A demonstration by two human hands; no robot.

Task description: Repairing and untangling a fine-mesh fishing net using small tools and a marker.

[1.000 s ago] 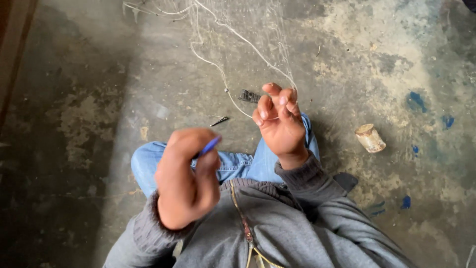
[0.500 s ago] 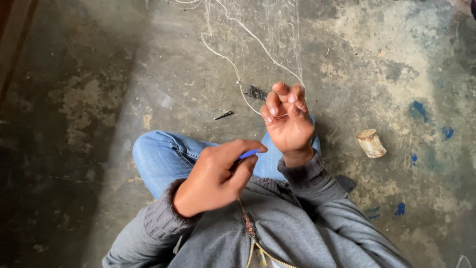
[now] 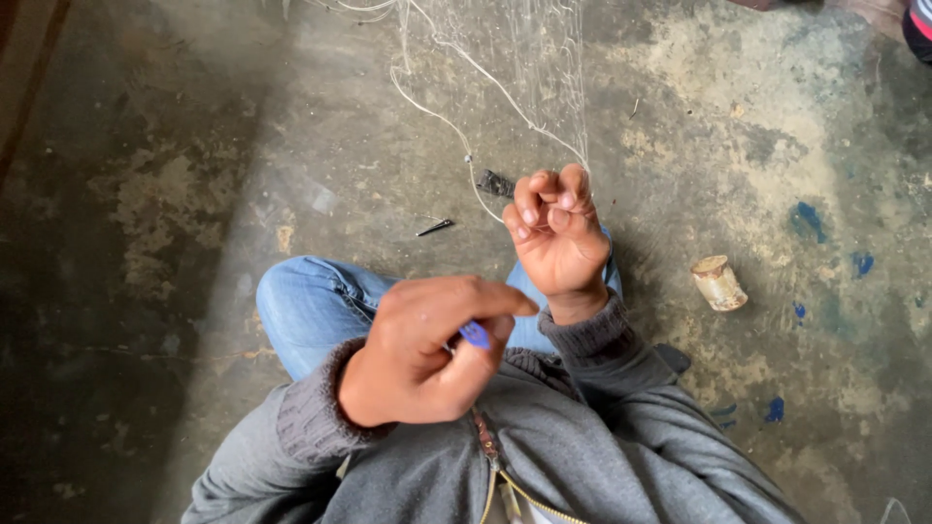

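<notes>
Lowered, left hand (image 3: pixel 427 354) grips blue tool (image 3: pixel 475 335); right hand (image 3: pixel 555 233) seemingly pinches net (image 3: pixel 544 68).

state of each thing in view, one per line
left hand: closed round a blue tool
right hand: raised, fingers curled, pinching the net
net: stretched from the right hand across the floor
cord: slack on the floor
spool: lying on its side

Blue tool (image 3: pixel 475 335), white net (image 3: pixel 544 68), grey sweater (image 3: pixel 544 456), blue jeans (image 3: pixel 311 306).
</notes>
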